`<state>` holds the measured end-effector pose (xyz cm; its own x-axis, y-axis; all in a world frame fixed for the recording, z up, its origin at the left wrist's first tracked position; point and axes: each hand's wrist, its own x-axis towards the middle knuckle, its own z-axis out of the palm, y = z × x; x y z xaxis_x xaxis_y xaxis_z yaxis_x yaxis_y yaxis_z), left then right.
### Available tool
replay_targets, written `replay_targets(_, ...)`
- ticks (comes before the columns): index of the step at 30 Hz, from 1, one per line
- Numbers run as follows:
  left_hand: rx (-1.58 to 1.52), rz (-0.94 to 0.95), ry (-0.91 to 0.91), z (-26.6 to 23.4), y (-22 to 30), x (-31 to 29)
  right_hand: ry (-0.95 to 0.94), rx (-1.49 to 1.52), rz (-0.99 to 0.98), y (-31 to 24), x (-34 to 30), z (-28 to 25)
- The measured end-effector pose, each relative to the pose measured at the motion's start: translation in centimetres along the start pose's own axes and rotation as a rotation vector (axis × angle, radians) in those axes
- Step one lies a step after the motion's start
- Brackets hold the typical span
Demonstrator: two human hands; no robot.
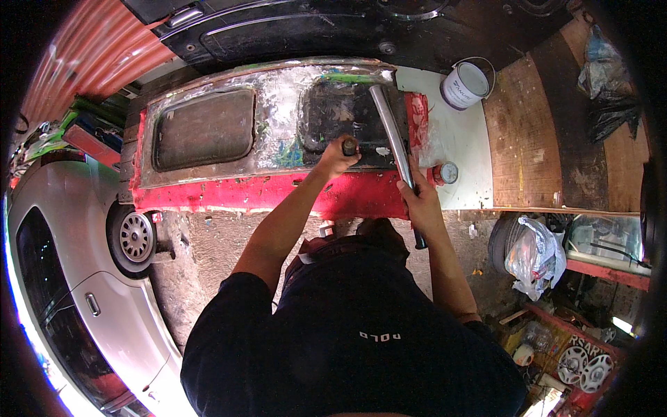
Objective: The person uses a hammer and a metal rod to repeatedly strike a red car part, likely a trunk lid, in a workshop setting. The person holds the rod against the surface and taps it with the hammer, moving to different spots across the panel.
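Note:
My right hand (420, 201) is wrapped round a long silver metal bar (390, 125), held slanting with its upper end over the dark right recess of a panel. A black end of the bar shows below the hand. My left hand (338, 160) is closed round a short, dark, round-ended object (349, 146); its kind is unclear and the fingers hide the rest. Both hands are over the near side of a worn metal panel (274, 125) with two rounded recesses and patchy white, green and blue paint. The panel lies on a red cloth (243, 193).
A small round tin (446, 174) stands right of my right hand. Farther back is a paint can (465, 87) on a white board. A large black panel (313, 35) runs along the far side. A silver car (104, 278) stands left; a plastic bag (535, 257) lies by a tyre, right.

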<state>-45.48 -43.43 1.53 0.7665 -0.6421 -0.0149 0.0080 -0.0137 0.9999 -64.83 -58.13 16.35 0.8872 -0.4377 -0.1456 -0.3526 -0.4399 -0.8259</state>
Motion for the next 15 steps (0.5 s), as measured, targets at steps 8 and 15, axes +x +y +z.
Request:
replay_targets(8, 0.075, 0.045, -0.097, 0.7, -1.3, -0.4, -0.029, -0.206, -0.226, 0.9, -2.8, 1.7)
replay_targets(15, 0.085, 0.016, -0.061, 0.2, -2.2, -2.5, -0.053, 0.003, -0.036, 0.6, -4.3, 1.8)
